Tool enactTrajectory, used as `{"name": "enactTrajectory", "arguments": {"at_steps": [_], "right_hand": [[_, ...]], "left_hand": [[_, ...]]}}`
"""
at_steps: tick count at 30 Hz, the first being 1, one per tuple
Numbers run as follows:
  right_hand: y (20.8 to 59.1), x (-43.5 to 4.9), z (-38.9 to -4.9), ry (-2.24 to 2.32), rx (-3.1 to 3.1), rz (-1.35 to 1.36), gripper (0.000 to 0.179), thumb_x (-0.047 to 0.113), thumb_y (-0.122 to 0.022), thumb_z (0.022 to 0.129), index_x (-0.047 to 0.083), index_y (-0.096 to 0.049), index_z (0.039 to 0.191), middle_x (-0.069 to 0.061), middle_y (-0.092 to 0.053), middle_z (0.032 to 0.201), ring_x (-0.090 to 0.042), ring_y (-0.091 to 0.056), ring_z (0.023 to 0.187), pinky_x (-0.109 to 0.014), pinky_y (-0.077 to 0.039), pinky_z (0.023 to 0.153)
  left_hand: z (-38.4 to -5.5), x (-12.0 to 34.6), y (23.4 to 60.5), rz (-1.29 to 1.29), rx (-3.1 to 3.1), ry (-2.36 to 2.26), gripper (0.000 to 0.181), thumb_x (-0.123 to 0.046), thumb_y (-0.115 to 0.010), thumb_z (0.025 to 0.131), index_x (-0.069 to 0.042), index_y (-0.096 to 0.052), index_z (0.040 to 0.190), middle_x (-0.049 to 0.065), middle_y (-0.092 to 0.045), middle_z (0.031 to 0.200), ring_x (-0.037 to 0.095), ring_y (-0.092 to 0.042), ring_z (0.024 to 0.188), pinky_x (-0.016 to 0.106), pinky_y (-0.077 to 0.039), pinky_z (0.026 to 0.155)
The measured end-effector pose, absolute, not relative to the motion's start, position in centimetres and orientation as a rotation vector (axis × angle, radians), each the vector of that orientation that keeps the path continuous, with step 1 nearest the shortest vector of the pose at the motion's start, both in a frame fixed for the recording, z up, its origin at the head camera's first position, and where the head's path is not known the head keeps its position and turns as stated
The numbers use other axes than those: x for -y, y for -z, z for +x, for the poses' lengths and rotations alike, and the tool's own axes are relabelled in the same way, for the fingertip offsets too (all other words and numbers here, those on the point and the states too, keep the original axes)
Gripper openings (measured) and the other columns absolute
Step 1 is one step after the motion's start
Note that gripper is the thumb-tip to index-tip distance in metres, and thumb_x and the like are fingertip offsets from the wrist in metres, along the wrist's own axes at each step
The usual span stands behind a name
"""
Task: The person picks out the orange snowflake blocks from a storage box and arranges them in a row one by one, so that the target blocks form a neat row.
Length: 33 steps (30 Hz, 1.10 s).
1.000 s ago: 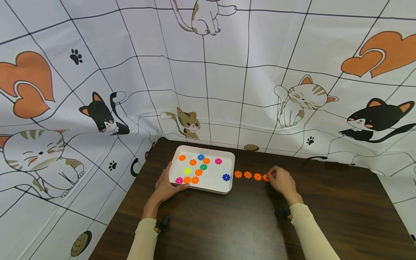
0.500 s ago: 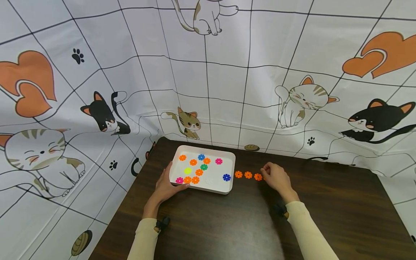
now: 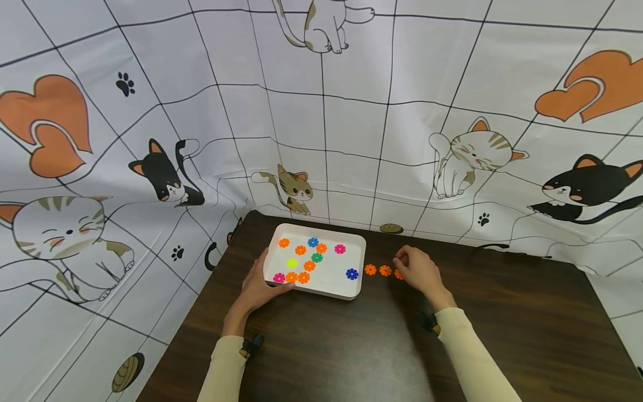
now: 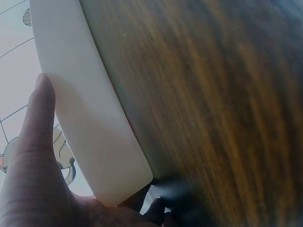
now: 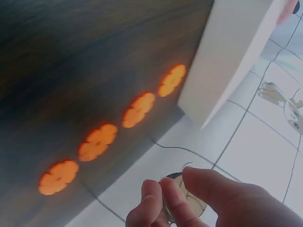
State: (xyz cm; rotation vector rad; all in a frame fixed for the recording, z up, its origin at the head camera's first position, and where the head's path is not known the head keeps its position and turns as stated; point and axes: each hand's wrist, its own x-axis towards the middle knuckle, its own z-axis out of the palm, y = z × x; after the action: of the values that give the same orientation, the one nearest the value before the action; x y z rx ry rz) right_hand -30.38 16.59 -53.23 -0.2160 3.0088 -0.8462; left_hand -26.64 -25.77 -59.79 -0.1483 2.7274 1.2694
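Note:
My left hand point(image 3: 257, 289) holds the near-left corner of a white tray point(image 3: 337, 283). Its thumb point(image 4: 41, 106) lies along the outside of the tray wall in the left wrist view. Several flower-shaped plastic discs lie in the tray: orange point(image 3: 309, 266), pink point(image 3: 340, 249), blue point(image 3: 352, 274), green point(image 3: 317, 257) and yellow point(image 3: 292, 263). To the tray's right, a row of orange flower discs point(image 5: 97, 142) lies on the table. My right hand point(image 3: 421, 273) hovers over the row's right end, hiding part of it in the head view; its fingers are loosely bent, with nothing visible between them and the thumb.
The dark wooden table point(image 3: 351, 346) stands against a white cloth backdrop point(image 3: 351, 123) printed with cats and grid lines. A pale, nearly colourless disc point(image 3: 324, 280) shows faintly in the tray's near part.
My right hand has let go of the orange flower disc at the row's right end and moved left and slightly up over the row. The left hand stays on the tray.

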Motion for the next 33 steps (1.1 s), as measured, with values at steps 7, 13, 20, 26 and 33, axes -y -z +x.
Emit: {"name": "enactTrajectory", "arguments": {"at_steps": [7, 13, 20, 26, 33], "right_hand": [[52.4, -14.7, -30.8, 0.843, -3.022, -0.281, 0.022, 0.027, -0.065, 0.099, 0.009, -0.068, 0.111, -0.012, -0.072, 0.103, -0.024, -0.067, 0.085, -0.04, -0.054, 0.064], [51.7, -12.7, -31.1, 0.851, -3.01, -0.332, 0.024, 0.027, -0.067, 0.098, 0.01, -0.068, 0.114, -0.01, -0.072, 0.103, -0.022, -0.066, 0.083, -0.039, -0.055, 0.066], [51.3, -10.3, -31.6, 0.818, -2.998, -0.39, 0.026, 0.028, -0.068, 0.097, 0.01, -0.068, 0.116, -0.008, -0.071, 0.102, -0.019, -0.063, 0.079, -0.036, -0.054, 0.065], [50.9, -8.8, -32.1, 0.772, -2.995, -0.413, 0.027, 0.029, -0.069, 0.097, 0.01, -0.067, 0.117, -0.008, -0.071, 0.102, -0.02, -0.063, 0.08, -0.036, -0.057, 0.067], [50.7, -7.4, -32.9, 0.718, -2.982, -0.444, 0.03, 0.031, -0.068, 0.097, 0.011, -0.067, 0.119, -0.01, -0.072, 0.109, -0.021, -0.066, 0.084, -0.036, -0.058, 0.067]], "left_hand": [[-26.8, 25.7, 59.6, -0.15, -2.731, -1.259, 0.129, -0.063, -0.083, 0.073, -0.03, 0.001, 0.165, 0.011, -0.01, 0.174, 0.041, -0.001, 0.161, 0.073, -0.004, 0.124], [-26.7, 25.7, 59.5, -0.158, -2.729, -1.252, 0.129, -0.062, -0.084, 0.072, -0.029, 0.0, 0.165, 0.011, -0.011, 0.173, 0.041, -0.002, 0.161, 0.073, -0.004, 0.123], [-26.5, 25.7, 59.8, -0.17, -2.729, -1.234, 0.13, -0.064, -0.084, 0.071, -0.031, 0.0, 0.165, 0.01, -0.011, 0.174, 0.04, -0.003, 0.161, 0.073, -0.006, 0.123], [-26.5, 25.7, 59.8, -0.181, -2.723, -1.234, 0.131, -0.064, -0.084, 0.07, -0.031, 0.0, 0.165, 0.01, -0.01, 0.174, 0.04, -0.003, 0.161, 0.073, -0.006, 0.123], [-26.7, 25.8, 59.8, -0.187, -2.733, -1.225, 0.13, -0.066, -0.084, 0.07, -0.031, -0.002, 0.165, 0.011, -0.011, 0.173, 0.04, -0.006, 0.161, 0.073, -0.007, 0.123]]}}
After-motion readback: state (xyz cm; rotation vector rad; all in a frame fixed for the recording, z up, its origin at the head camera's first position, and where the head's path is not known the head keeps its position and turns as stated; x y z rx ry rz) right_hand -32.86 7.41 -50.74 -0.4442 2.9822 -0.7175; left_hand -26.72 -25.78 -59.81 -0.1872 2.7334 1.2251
